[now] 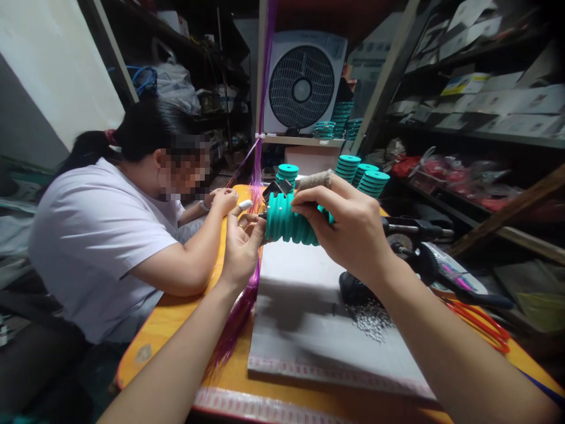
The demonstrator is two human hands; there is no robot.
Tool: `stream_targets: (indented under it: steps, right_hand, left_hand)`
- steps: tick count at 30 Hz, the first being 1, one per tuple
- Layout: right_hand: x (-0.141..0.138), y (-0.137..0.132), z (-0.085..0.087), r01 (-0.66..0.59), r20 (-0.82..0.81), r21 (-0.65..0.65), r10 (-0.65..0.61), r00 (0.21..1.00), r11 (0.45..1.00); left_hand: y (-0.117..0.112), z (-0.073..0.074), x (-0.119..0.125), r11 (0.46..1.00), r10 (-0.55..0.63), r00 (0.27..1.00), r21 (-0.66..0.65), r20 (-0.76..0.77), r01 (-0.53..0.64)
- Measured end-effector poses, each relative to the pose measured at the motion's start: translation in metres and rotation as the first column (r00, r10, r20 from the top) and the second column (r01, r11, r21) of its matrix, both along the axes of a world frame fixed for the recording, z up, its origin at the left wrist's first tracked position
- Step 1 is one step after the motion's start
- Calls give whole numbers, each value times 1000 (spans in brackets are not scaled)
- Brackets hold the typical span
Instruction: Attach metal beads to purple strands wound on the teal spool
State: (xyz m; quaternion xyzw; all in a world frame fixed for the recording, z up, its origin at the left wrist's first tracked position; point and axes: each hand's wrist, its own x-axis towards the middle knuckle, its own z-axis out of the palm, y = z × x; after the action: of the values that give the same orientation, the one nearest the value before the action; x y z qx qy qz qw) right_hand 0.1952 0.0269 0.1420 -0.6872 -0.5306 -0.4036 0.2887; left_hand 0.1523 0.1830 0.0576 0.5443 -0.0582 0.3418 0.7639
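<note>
Centrally, above a white board (304,306) lying on an orange table (176,318): a teal ribbed spool (289,224), clasped round its right end by the right hand (353,229), pinched at its left end by the left hand (242,241), just beside purple strands (256,176) hanging from overhead and trailing along the table. Nearby on the board, a heap of small silver beads (373,318); at the table's right edge, orange scissors (481,324). Behind, stacked teal spools (373,182), a white fan (302,88), crowded dim shelves (485,118). Left, a person in a white shirt (101,235), bent over the table.
</note>
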Motion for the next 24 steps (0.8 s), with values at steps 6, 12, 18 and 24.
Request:
stream_targets:
  steps: [6, 12, 18, 24]
  right_hand:
    - [7, -2, 4, -50, -21, -71, 49, 999, 996]
    - [1, -7, 12, -93, -73, -142, 83, 994, 986]
    - [-43, -70, -40, -28, -364, -153, -30, 931, 988]
    - [-42, -127, -109, 198, -386, -589, -488, 783, 783]
  left_hand:
    - [-1, 2, 0, 999, 31, 1000, 27, -2, -31]
    - [2, -2, 2, 1000, 13, 1000, 26, 26, -14]
    - [2, -2, 4, 999, -36, 999, -26, 19, 36]
    - [1, -3, 4, 999, -33, 999, -42, 29, 34]
